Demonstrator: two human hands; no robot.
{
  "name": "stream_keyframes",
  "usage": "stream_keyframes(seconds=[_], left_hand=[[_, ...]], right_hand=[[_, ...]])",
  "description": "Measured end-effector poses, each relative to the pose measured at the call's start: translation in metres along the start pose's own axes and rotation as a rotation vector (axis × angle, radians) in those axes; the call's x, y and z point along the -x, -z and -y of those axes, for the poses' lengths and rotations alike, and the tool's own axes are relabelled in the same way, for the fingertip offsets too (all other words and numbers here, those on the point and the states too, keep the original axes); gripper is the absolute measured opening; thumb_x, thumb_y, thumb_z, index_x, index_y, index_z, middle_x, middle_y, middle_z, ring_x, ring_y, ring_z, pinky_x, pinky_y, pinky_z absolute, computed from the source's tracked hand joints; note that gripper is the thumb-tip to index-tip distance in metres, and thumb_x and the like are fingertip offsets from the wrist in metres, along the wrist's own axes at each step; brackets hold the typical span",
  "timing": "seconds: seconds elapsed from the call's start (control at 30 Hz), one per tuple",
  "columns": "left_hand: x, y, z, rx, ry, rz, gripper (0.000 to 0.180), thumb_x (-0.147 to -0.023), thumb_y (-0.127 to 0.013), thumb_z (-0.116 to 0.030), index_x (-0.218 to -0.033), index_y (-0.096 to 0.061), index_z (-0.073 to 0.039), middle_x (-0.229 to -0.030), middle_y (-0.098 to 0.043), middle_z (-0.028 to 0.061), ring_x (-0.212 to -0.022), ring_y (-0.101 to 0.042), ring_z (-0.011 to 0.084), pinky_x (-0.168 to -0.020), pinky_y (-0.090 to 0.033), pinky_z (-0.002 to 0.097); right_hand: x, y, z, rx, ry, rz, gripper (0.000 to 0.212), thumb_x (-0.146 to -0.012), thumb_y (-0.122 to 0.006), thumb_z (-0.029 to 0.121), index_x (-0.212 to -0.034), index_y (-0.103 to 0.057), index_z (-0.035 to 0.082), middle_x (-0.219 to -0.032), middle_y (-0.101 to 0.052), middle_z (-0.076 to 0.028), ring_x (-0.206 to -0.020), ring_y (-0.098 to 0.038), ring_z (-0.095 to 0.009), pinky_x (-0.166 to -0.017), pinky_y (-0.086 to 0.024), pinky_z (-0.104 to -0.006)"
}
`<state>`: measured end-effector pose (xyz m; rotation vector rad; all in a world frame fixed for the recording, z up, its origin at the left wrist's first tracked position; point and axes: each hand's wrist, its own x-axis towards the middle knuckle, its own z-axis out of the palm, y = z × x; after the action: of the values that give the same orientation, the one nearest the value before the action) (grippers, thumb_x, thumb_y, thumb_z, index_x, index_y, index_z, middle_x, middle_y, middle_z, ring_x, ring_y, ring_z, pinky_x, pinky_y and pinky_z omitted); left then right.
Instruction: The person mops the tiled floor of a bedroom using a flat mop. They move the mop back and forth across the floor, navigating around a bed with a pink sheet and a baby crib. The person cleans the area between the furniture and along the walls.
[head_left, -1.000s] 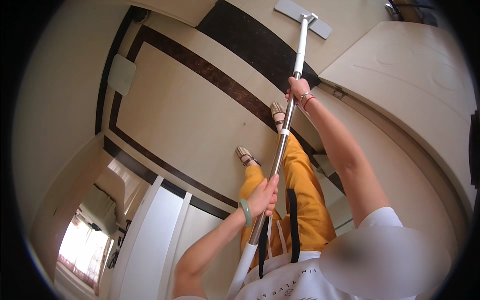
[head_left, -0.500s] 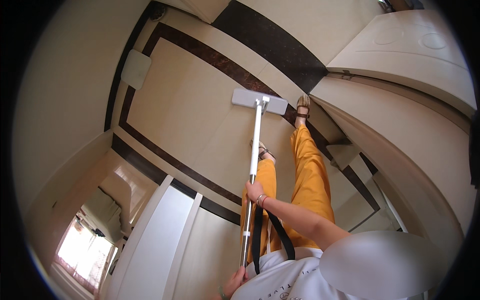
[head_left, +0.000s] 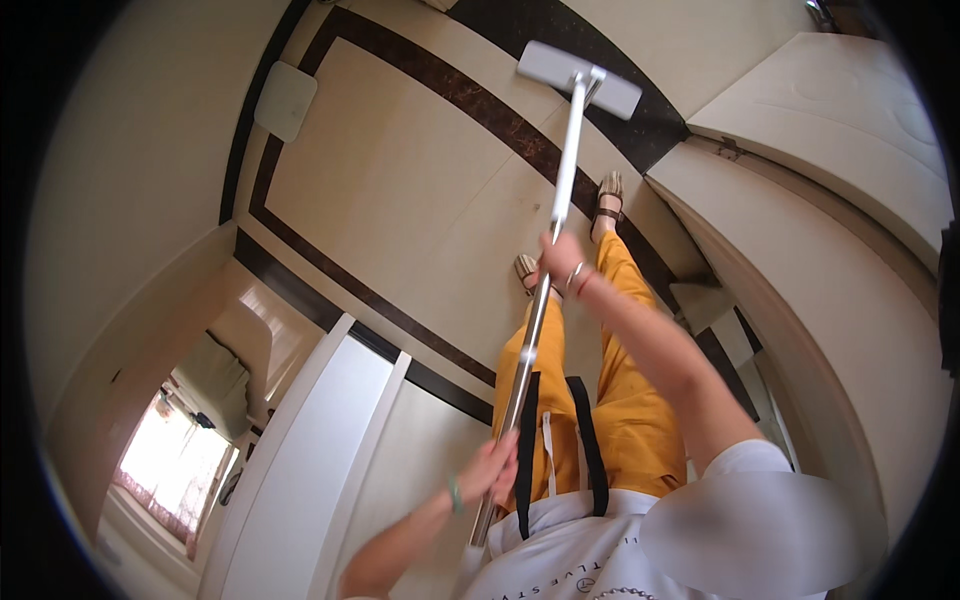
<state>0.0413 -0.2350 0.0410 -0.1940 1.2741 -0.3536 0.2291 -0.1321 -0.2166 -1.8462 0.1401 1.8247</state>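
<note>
A flat mop [head_left: 568, 165] with a white and silver pole stretches away from me across the tiled floor. My right hand [head_left: 563, 258] is wrapped round the middle of the pole, slightly blurred. Lower down, near its end by my waist, my left hand [head_left: 490, 470] grips the same pole. The grey-white mop head [head_left: 545, 67], rectangular and slanted, lies over the dark stone strip [head_left: 640, 140] at the far side. Both hands are closed on the pole.
Beige floor tiles [head_left: 400, 180] have a dark brown border. A white rounded flat slab [head_left: 286, 102] sits against the left wall. At right stands a pale door [head_left: 800, 110] with its frame. A white panel [head_left: 310, 450] and a bright window [head_left: 175, 440] are at lower left.
The mop head has slid away and to the right, from the tiles by the border onto the dark strip. Both hands have moved forward with the pole.
</note>
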Motion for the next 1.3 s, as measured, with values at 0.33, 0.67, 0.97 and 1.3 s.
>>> stream_keyframes(seconds=[0.33,0.67,0.97,1.3], left_hand=[[-0.059,-0.129,-0.188,-0.023,-0.165,0.145,0.039,-0.092,-0.034,-0.05,-0.08,-0.037,-0.013,-0.054,-0.03,-0.0053,-0.038,-0.024,0.0036,-0.033,-0.022,0.0203],[0.113,-0.097,-0.037,0.19,0.157,-0.018,0.038,-0.094,-0.031,-0.047,-0.087,-0.044,-0.012,-0.055,-0.034,-0.0026,-0.041,-0.028,0.0063,-0.038,-0.024,0.0212],[0.185,-0.126,-0.139,-0.335,0.0,-0.322,0.037,-0.093,-0.033,-0.048,-0.09,-0.047,-0.013,-0.054,-0.036,-0.006,-0.04,-0.03,0.0032,-0.035,-0.023,0.0174],[0.237,-0.118,-0.316,-0.311,0.051,-0.148,0.028,-0.096,-0.035,-0.033,-0.089,-0.043,-0.007,-0.059,-0.035,-0.0017,-0.042,-0.028,0.0058,-0.037,-0.025,0.0198]], right_hand=[[-0.114,0.097,0.222,0.356,0.16,-0.338,0.03,-0.086,-0.046,0.022,-0.077,-0.053,-0.005,-0.064,-0.059,-0.015,-0.049,-0.062,-0.027,-0.044,-0.054,-0.0366],[0.059,0.012,0.052,0.146,-0.135,-0.077,0.029,-0.087,-0.044,0.02,-0.077,-0.046,-0.007,-0.062,-0.057,-0.018,-0.046,-0.059,-0.034,-0.041,-0.051,-0.0406],[0.054,-0.002,0.132,-0.529,-0.218,0.161,0.025,-0.089,-0.041,0.032,-0.081,-0.039,0.008,-0.054,-0.046,-0.007,-0.042,-0.05,-0.021,-0.039,-0.045,-0.0375],[-0.009,-0.057,0.245,-1.499,-0.027,0.586,0.032,-0.091,-0.043,0.043,-0.08,-0.039,0.014,-0.056,-0.032,0.001,-0.048,-0.035,-0.012,-0.045,-0.033,-0.0282]])
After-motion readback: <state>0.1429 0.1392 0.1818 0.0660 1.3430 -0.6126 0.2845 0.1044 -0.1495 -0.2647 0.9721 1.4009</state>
